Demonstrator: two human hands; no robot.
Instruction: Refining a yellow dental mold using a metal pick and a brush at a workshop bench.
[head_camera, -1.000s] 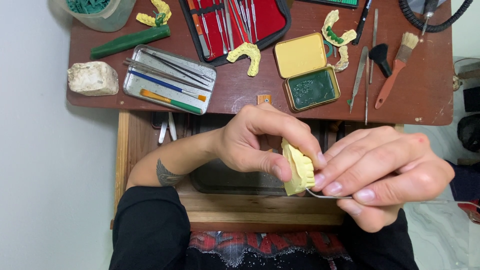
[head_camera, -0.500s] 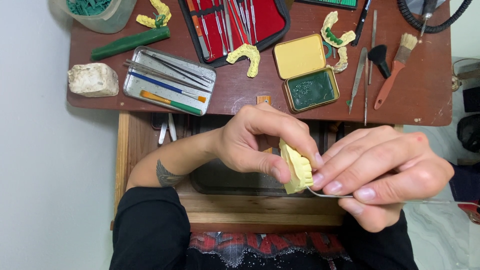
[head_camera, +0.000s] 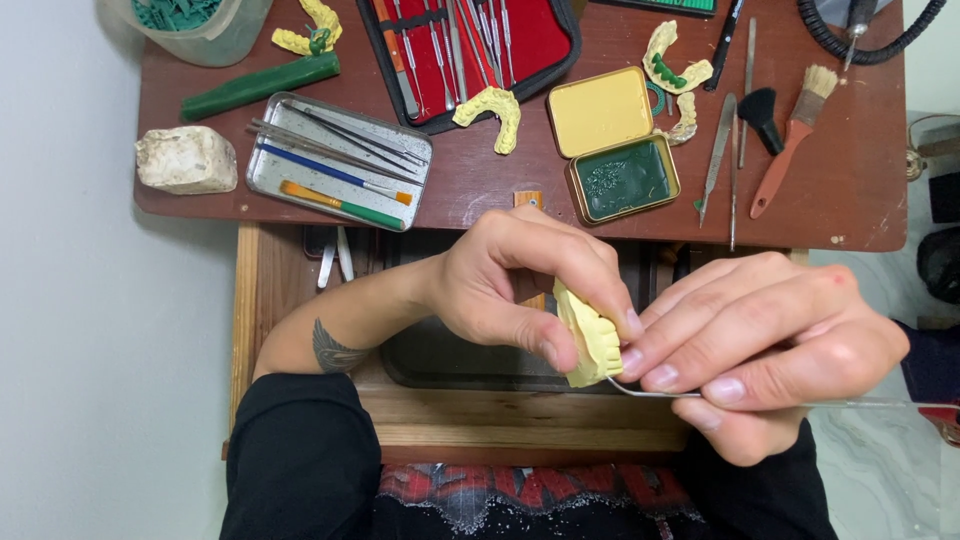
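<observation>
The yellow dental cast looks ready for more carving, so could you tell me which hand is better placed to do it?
Probably the right hand: it already holds the thin metal instrument, whose tip sits at the yellow dental cast. The left hand is busy pinching the cast steady.

Bench clutter on a dark red-brown wooden desk (head_camera: 480, 190)

A flat metal tray (head_camera: 300, 185) holds thin picks and brushes; beside it a rough whitish stone block (head_camera: 186, 158) and a green wax stick (head_camera: 260, 86). An open hinged tin (head_camera: 612, 142) shows green wax; right of it, an orange-handled bristle brush (head_camera: 790, 140).
</observation>
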